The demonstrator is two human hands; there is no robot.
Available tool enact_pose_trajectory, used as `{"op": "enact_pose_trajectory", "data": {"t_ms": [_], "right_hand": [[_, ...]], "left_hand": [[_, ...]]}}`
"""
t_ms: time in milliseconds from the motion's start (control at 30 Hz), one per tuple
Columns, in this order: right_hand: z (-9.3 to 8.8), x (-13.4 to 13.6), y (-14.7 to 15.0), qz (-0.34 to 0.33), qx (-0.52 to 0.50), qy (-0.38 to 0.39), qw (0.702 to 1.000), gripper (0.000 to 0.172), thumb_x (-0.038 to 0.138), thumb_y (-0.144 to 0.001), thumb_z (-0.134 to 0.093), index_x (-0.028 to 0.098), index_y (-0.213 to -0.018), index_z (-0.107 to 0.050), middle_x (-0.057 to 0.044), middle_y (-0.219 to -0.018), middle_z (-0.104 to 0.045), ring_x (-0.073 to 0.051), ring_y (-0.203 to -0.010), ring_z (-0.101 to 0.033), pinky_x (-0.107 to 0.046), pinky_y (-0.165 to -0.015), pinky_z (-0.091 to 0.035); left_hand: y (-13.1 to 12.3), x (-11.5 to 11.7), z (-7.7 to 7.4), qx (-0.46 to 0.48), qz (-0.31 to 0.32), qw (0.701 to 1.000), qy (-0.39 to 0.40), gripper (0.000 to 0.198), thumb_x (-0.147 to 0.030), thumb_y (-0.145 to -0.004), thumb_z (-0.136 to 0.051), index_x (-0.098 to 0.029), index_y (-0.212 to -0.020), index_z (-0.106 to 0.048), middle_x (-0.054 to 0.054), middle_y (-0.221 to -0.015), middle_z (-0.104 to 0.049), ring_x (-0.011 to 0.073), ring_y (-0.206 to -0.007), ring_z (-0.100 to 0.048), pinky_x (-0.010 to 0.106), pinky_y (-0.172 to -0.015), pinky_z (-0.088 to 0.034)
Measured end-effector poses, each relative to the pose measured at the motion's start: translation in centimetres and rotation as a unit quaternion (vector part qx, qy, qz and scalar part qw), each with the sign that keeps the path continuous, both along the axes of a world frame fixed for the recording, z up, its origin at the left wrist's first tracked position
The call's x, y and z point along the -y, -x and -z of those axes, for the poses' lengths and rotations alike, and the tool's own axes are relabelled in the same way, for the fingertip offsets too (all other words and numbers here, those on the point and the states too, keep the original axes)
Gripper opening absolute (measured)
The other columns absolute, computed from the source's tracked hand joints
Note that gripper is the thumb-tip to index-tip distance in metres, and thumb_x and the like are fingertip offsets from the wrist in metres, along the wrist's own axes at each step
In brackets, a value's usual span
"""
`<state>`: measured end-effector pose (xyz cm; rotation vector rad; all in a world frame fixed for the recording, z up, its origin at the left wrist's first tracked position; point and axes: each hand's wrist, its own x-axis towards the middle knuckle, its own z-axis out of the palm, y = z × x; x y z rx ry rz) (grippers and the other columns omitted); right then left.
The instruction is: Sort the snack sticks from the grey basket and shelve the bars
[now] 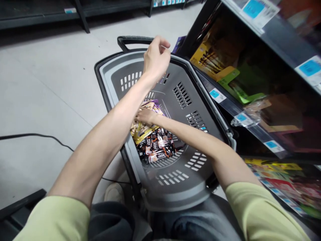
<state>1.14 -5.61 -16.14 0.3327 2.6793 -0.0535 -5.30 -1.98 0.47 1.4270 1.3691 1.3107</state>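
Note:
My left hand (157, 55) is over the far rim of a grey shopping basket (173, 110), beside its black handle (136, 41). Its fingers are loosely bent and apart, with nothing visible in them. Down inside the basket, my right hand (146, 116) rests on yellow and purple snack packets (142, 134). Its fingers look spread over them, though the tips are partly hidden by the packets and my left forearm. Shiny black packets with orange and pink print (160, 147) lie on the basket floor nearer to me.
Store shelves (250, 124) with blue-and-white price tags (272, 145) and packaged goods line the right side. Dark shelving (42, 16) runs along the back. A black cable (37, 135) crosses the pale floor (50, 77) at left. The basket's near end is close against my legs.

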Motion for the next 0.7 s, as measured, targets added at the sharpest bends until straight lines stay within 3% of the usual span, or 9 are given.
{"op": "enact_pose_trajectory", "data": {"t_ms": [133,267,467,600,700], "right_hand": [[-2.0,1.5,-1.8,0.066,0.052,0.034,0.996,0.031,0.013,-0.087,-0.057,0.015,-0.116,-0.067,-0.015,-0.119,-0.069,-0.027,-0.112,-0.063,-0.036,-0.091,-0.047],[-3.1,2.9,-3.8,0.104,0.103,0.072,0.987,0.032,0.012,-0.080,-0.065,0.014,-0.112,-0.070,-0.014,-0.112,-0.072,-0.026,-0.102,-0.068,-0.033,-0.082,-0.049],[-1.0,3.7,-4.4,0.095,0.125,0.086,0.984,0.051,0.025,-0.072,-0.081,0.013,-0.119,-0.065,-0.014,-0.116,-0.072,-0.027,-0.106,-0.068,-0.032,-0.086,-0.050],[0.2,3.9,-4.5,0.094,0.079,0.081,0.989,0.032,0.014,-0.080,-0.067,0.010,-0.111,-0.068,-0.018,-0.115,-0.072,-0.026,-0.106,-0.068,-0.033,-0.089,-0.049],[0.2,4.2,-4.4,0.105,0.068,0.070,0.990,0.034,0.009,-0.082,-0.058,0.007,-0.114,-0.067,-0.020,-0.112,-0.072,-0.028,-0.104,-0.069,-0.036,-0.088,-0.050]], "left_hand": [[0.0,0.1,-0.1,-0.031,0.008,0.999,-0.015,0.020,-0.011,-0.087,-0.050,-0.029,-0.090,-0.058,-0.005,-0.100,-0.069,0.0194,-0.110,-0.057,0.029,-0.096,-0.042],[-0.2,0.5,-0.2,-0.033,0.007,0.999,-0.006,0.017,-0.009,-0.085,-0.051,-0.025,-0.088,-0.056,-0.002,-0.100,-0.070,0.0158,-0.107,-0.058,0.024,-0.093,-0.042],[-0.3,0.3,0.4,-0.065,0.021,0.997,-0.025,0.019,-0.018,-0.085,-0.052,-0.035,-0.089,-0.060,-0.003,-0.101,-0.069,0.0233,-0.107,-0.060,0.036,-0.095,-0.046],[-0.3,0.2,0.4,-0.072,0.030,0.997,-0.010,0.021,-0.011,-0.084,-0.050,-0.030,-0.087,-0.057,-0.002,-0.101,-0.069,0.0204,-0.104,-0.059,0.033,-0.092,-0.045],[-0.2,0.3,0.1,-0.077,0.036,0.996,-0.008,0.021,-0.010,-0.085,-0.047,-0.029,-0.089,-0.054,-0.003,-0.104,-0.068,0.0157,-0.102,-0.055,0.027,-0.092,-0.043]]}}
